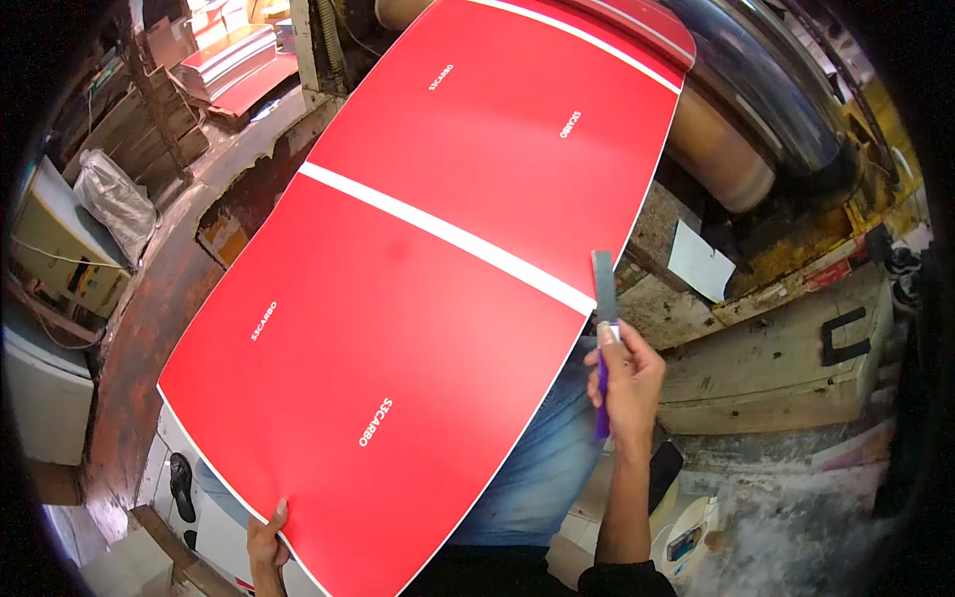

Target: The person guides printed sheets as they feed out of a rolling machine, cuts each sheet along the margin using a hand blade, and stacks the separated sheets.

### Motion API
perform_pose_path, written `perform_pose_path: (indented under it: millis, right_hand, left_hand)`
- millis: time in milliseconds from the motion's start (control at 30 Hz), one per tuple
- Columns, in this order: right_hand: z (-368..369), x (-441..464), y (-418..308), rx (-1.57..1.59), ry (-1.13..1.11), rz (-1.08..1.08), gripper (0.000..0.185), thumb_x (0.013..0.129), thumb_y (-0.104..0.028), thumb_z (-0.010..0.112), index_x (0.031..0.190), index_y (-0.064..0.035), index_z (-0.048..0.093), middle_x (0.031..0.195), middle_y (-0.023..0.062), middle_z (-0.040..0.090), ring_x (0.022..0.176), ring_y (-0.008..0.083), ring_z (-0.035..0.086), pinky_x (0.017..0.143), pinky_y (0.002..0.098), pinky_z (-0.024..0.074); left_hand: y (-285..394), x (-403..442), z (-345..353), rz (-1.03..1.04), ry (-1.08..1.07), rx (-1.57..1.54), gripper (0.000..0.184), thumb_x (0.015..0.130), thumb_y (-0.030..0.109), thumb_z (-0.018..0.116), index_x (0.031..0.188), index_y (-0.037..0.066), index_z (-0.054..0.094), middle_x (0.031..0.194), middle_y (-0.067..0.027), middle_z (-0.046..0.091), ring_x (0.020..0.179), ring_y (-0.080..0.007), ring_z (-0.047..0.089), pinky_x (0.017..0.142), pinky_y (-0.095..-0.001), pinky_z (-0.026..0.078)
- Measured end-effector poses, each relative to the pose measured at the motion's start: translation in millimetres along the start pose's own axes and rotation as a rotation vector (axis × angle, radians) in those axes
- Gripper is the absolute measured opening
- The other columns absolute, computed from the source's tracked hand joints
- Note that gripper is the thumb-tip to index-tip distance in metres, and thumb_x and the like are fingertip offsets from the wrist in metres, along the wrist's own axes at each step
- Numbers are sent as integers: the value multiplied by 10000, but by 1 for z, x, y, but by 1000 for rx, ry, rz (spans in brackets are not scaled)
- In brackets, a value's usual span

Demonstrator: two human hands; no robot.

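Note:
A long red printed sheet (pixel 328 348) with white stripes and "S3CARBO" lettering stretches from my lap up to the machine at the top. My left hand (pixel 267 542) pinches its lower left edge, thumb on top and the other fingers underneath. In my right hand (pixel 629 378) is a utility knife (pixel 603 393) with a purple handle, its wide grey blade pointing up. The blade overlaps the sheet's right edge, by the end of the middle white stripe (pixel 448 232); whether it touches the sheet I cannot tell.
Shiny metal rollers (pixel 766 80) and a brown roller (pixel 721 149) stand at the upper right. A stack of red-and-white sheets (pixel 234 65) lies at the upper left. A white card (pixel 700 261) rests beside the machine, and a wooden board (pixel 766 383) lies at right.

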State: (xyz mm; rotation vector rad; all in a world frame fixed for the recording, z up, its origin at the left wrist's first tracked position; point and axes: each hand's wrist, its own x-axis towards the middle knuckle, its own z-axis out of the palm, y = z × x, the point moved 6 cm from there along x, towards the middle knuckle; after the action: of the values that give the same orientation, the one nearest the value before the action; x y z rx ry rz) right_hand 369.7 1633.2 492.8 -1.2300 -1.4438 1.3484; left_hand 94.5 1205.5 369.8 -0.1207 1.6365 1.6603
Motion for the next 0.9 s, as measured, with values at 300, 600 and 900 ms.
perform_pose_path:
  millis: [300, 600, 900]
  right_hand:
    - [44, -39, 53, 92, -90, 71, 221, 970, -117, 553, 1114, 46, 595, 698, 44, 591, 445, 67, 509, 365, 211, 360]
    - [34, -10, -12, -1005, -166, -1051, 538, 608, -27, 718, 1137, -106, 658, 1163, 110, 631, 829, 267, 628, 682, 348, 527]
    - [31, 14, -27, -626, -289, -980, 377, 626, 55, 639, 975, -53, 732, 915, 120, 715, 767, 267, 683, 675, 332, 535]
  left_hand:
    - [-16, -11, -35, 86, 9, -105, 595, 854, 44, 658, 1361, -47, 361, 1212, -199, 563, 1057, -317, 615, 899, -461, 544]
    - [-24, -13, -67, 57, 29, -134, 627, 855, -4, 609, 1404, -30, 307, 1259, -203, 533, 1110, -317, 585, 928, -467, 524]
    - [-29, -23, -187, 58, 201, -14, 658, 840, 28, 680, 1399, -4, 335, 1286, -177, 542, 1069, -289, 602, 878, -400, 542]
